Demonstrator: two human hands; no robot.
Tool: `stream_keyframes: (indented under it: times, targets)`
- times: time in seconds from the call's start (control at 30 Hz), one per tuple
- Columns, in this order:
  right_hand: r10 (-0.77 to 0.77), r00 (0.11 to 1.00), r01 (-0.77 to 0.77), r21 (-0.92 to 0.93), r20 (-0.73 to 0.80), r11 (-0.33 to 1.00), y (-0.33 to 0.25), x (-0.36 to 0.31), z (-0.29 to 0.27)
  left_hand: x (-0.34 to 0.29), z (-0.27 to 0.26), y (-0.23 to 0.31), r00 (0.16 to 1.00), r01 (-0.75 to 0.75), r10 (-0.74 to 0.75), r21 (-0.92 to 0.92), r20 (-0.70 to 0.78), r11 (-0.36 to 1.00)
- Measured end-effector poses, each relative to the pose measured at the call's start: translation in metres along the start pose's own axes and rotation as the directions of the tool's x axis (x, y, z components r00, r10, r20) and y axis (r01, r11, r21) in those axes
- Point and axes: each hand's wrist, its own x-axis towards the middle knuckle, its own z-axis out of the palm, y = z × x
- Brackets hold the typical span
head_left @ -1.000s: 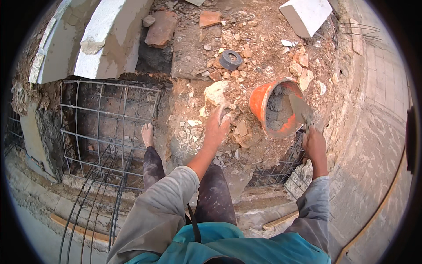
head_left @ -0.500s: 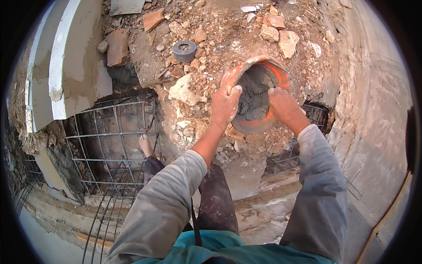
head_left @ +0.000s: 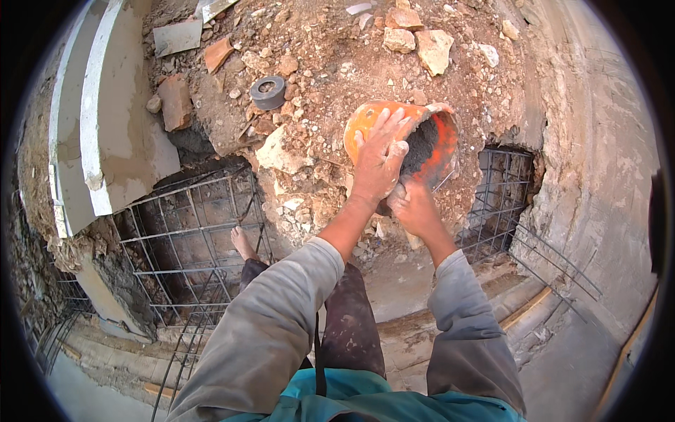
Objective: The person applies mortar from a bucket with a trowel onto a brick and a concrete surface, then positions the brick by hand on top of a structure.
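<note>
Bucket: the orange bucket (head_left: 358, 121) lies tilted on the rubble ground (head_left: 323, 116), ahead of the person, with its mouth turned to the right.
Mix: grey mortar (head_left: 420, 149) shows inside the mouth; the far rim has grey smears over the orange.
Left hand: the left hand (head_left: 381, 163) lies flat on the outer wall of the bucket, its fingers spread apart and pointing away from the person.
Right hand: the right hand (head_left: 415, 207) is at the near lower edge of the bucket, with fingers curled in; what it pinches, I cannot tell.
Right edge: beyond a strip of earth, the ground breaks off into a pit with a steel bar grid (head_left: 500, 204), near the bucket.
Left edge: a pale stone (head_left: 283, 151) sits between the bucket and the wider steel cage (head_left: 186, 230); a bare foot (head_left: 242, 244) shows at this cage.
Far side: small stones and dirt stretch from the bucket to the bigger broken stones (head_left: 434, 53); a dark grey ring (head_left: 268, 102) lies to the left, well apart from both hands.
Far left: tall white-edged blocks (head_left: 137, 126) stand beside the cage.
</note>
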Motion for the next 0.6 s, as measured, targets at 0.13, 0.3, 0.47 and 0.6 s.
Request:
stream_keyframes:
  times: [0.13, 0.3, 0.47, 0.6]
  targets:
    - [0.061, 0.996, -0.050, 0.145, -0.071, 0.988, -0.010, -0.012, -0.019, 0.019, -0.013, -0.017, 0.992, 0.040, -0.053, -0.116, -0.112, 0.992]
    - [0.037, 0.995, -0.035, 0.025, -0.096, 0.999, -0.026, -0.013, -0.032, 0.038, -0.071, -0.065, 0.932, 0.081, -0.210, -0.394, -0.296, 0.916]
    - [-0.159, 0.987, 0.145, -0.340, -0.015, 0.929, -0.100, -0.027, -0.050, -0.040, -0.118, -0.109, 0.782, 0.217, -0.355, -0.310, -0.513, 0.926]
    - [-0.471, 0.844, 0.533, -0.503, 0.257, 0.680, -0.154, -0.022, -0.006, -0.166, -0.162, -0.168, 0.597, 0.356, -0.491, -0.340, -0.634, 0.871]
